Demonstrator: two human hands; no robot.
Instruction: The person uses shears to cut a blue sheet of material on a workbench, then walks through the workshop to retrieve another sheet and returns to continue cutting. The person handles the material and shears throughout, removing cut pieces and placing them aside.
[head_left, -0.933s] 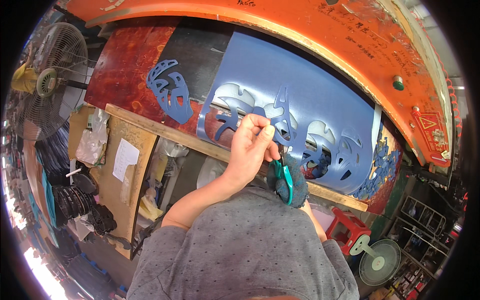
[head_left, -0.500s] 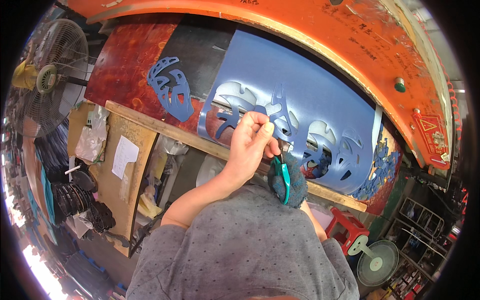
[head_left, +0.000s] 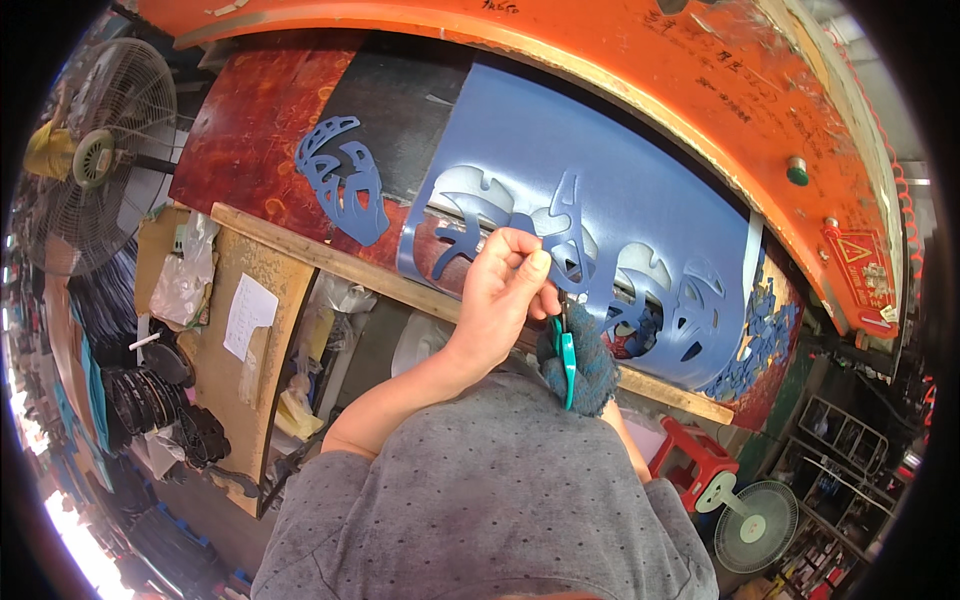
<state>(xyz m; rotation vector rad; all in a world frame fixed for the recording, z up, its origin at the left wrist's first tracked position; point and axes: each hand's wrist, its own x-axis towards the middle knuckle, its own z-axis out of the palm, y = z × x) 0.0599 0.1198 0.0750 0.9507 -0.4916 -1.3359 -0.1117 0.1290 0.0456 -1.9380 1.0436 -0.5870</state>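
My left hand is bare, its thumb and forefinger pinched at the edge of a blue cut-out piece with slots and a narrow tip. That piece stands up from the hand, in front of a large blue sheet. A dark knitted glove covers my right hand, which grips teal-handled scissors. Their tips reach up beside the left fingers, at the piece's lower end; whether the blades touch it is too small to tell. Openings of the same curved kind run along the sheet's near edge.
Another blue cut-out lies on the red and black board at left. Blue scraps pile up at right. An orange machine beam spans the far side. A wooden rail edges the table. Fans and a red stool stand around.
The blue piece in my left fingers has turned a little and its tip has shifted right. The scissors have swung slightly more upright, their handles closer together. My left hand has barely moved.
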